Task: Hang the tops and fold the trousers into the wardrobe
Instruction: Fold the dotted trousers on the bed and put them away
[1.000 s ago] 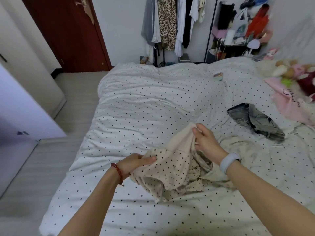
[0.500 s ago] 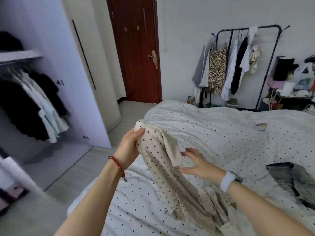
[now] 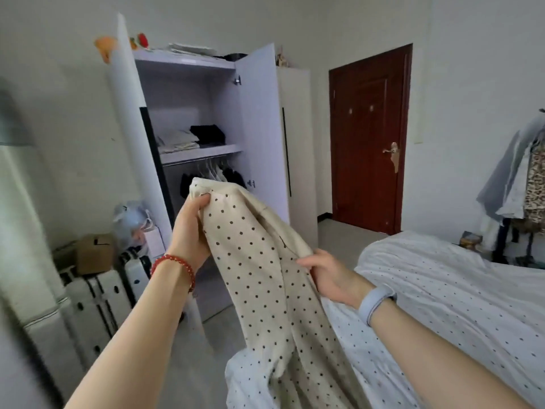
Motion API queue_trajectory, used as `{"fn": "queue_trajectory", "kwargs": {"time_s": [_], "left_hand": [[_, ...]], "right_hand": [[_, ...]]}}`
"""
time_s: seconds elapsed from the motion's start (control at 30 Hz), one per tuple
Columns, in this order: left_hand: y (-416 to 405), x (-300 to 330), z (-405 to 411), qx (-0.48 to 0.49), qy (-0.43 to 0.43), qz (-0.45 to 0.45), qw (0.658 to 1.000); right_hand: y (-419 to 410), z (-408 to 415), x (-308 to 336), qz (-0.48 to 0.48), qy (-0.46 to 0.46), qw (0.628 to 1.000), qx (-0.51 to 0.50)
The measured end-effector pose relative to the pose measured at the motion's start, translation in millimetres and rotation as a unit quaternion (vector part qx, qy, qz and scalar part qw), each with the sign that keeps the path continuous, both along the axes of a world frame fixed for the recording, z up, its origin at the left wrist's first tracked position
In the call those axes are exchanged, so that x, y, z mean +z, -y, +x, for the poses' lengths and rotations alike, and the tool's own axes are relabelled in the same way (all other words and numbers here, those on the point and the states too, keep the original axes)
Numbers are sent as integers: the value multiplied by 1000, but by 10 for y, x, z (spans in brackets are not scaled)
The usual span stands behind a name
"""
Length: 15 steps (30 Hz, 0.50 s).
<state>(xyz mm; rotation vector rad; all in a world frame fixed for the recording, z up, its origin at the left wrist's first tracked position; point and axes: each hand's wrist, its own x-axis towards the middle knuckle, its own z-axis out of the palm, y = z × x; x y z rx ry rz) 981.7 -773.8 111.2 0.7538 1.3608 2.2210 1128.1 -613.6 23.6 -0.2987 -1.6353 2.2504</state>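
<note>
Hands are holding up a cream polka-dot cotton garment point(image 3: 259, 261) over the near edge of the dotted white bed point(image 3: 442, 290). The left hand point(image 3: 188, 228), with a red bead bracelet point(image 3: 174, 265) at the wrist, is gripping the garment's top edge with curled fingers. The right hand point(image 3: 330, 276), above a pale blue wristband point(image 3: 376, 302), is pinching the garment's side fold lower down, and the cloth is hanging down between the forearms. Beyond, the lilac wardrobe point(image 3: 259, 128) is standing open, with folded clothes point(image 3: 188, 138) lying on its shelf and hangers point(image 3: 212, 171) below, beside a dark red door point(image 3: 368, 140)
</note>
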Motion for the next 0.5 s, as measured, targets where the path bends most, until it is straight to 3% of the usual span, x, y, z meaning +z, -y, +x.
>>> {"fn": "queue_trajectory", "kwargs": {"time_s": [0.17, 0.33, 0.4, 0.5], "left_hand": [[526, 481, -359, 103, -25, 45, 993], [823, 959, -613, 177, -60, 92, 978], [906, 1057, -684, 175, -79, 74, 979], [1049, 878, -771, 128, -72, -36, 988]], "right_hand": [[202, -493, 887, 43, -133, 987, -85], [427, -791, 1713, 131, -247, 946, -164], [527, -925, 1888, 187, -247, 929, -201], [619, -1056, 1761, 258, -177, 931, -190]]}}
